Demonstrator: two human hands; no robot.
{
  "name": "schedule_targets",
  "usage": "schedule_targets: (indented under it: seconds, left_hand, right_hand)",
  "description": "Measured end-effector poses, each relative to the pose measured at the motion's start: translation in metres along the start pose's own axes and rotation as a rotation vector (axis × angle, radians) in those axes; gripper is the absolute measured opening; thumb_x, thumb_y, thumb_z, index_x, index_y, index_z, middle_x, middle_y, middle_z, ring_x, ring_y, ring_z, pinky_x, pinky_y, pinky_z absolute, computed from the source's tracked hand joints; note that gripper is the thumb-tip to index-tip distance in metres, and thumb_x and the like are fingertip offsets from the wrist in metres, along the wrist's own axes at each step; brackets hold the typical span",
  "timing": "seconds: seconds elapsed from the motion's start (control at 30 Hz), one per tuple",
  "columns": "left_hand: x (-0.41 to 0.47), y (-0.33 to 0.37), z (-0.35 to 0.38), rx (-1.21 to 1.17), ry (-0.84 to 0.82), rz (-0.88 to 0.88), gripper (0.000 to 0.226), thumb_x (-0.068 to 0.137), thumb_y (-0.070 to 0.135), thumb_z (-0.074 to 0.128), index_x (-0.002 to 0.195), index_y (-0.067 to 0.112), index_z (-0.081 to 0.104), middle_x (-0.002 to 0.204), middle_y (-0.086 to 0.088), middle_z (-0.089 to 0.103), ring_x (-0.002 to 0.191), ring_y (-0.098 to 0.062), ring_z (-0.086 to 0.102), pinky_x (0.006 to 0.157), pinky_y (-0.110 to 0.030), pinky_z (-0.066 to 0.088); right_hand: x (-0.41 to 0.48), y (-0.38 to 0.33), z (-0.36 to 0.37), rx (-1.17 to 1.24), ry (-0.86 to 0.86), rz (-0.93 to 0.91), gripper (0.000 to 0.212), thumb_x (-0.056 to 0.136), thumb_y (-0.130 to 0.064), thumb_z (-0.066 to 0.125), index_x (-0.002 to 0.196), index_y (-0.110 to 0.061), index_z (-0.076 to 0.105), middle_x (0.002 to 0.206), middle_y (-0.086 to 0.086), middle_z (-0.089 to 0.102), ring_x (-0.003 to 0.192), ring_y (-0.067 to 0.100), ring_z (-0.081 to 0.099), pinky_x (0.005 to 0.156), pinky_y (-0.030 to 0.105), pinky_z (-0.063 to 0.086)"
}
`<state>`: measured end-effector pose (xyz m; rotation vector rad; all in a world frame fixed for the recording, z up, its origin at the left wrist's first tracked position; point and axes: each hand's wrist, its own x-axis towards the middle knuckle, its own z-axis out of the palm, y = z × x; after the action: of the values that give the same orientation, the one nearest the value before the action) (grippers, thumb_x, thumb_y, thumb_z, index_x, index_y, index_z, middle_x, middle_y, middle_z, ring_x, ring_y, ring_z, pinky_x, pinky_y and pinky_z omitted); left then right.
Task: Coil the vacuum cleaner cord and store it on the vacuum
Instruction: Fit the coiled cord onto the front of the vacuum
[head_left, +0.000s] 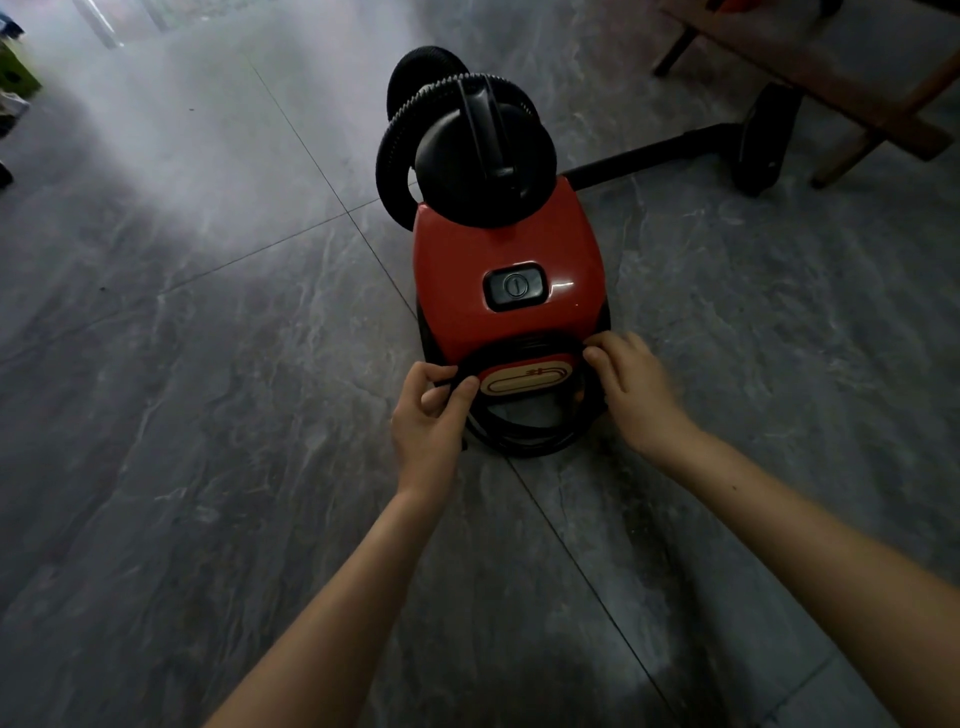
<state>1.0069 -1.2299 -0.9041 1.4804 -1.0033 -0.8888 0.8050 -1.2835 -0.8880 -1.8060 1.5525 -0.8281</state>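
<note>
Left hand (431, 410): thumb and forefinger pinched shut on the black cord (524, 439), at the left side of the coil. The remaining fingers curl under and are mostly hidden behind the palm. Right hand (631, 384): fingers bent, tips pressed against the right side of the coil; whether it actually grips the cord or only pushes on it cannot be told, since the fingertips are blurred and the contact sits in shadow.

Between the two hands: the cord lies looped in several turns around the rear end of the vacuum cleaner (511, 260), encircling a cream label (524, 382) with a cord-loop drawing. The lower arc of the coil hangs just above the floor; its upper arc disappears into a dark recess of the red body. The number of turns cannot be counted, and the plug is not distinguishable.

Beyond the hands: a black power button (514, 287) on top of the red housing. Farther still, a black dome with a carry handle, and a ribbed hose (402, 130) curling around it; the hose's far loop is partly hidden behind the dome. To the far right of the right hand, a black tube (649, 153) runs along the grey tiled floor (208, 364) to a floor nozzle (763, 140), which sits under wooden furniture (857, 78) cut off by the frame edge.

Far left of the left hand: hazy glare washes out the floor; objects at the frame edge are unidentifiable.
</note>
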Motion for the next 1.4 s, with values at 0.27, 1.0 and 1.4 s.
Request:
schedule_targets:
  seconds: [0.27,1.0,1.4]
  left_hand:
    - [0.005,-0.004,0.002,-0.044,0.018,0.011,0.013,0.092,0.018,0.067,0.089,0.014,0.056,0.079,-0.035,0.064,0.071,-0.039,0.061,0.069,-0.047,0.051]
    - [0.005,-0.017,0.006,-0.076,0.053,0.024,0.012,0.09,0.005,0.068,0.085,0.013,0.059,0.094,-0.018,0.072,0.087,-0.013,0.07,0.078,-0.022,0.054]
    - [0.006,-0.027,0.003,-0.005,0.01,0.061,0.009,0.09,0.005,0.067,0.091,0.011,0.061,0.093,-0.016,0.071,0.089,-0.019,0.069,0.082,-0.034,0.057]
  right_hand:
    - [0.004,-0.003,0.002,0.0,0.055,0.034,0.027,0.104,-0.019,0.038,0.107,-0.006,0.061,0.101,0.005,0.049,0.062,0.001,0.052,0.058,0.002,0.04]
    - [-0.003,0.007,0.007,0.435,0.094,0.182,0.014,0.095,-0.015,0.059,0.086,-0.006,0.063,0.074,-0.004,0.066,0.064,0.004,0.067,0.059,0.019,0.052]
    - [-0.009,0.009,0.009,0.535,0.127,0.153,0.011,0.094,-0.004,0.058,0.102,-0.008,0.064,0.09,-0.002,0.066,0.07,0.005,0.069,0.062,0.016,0.053]
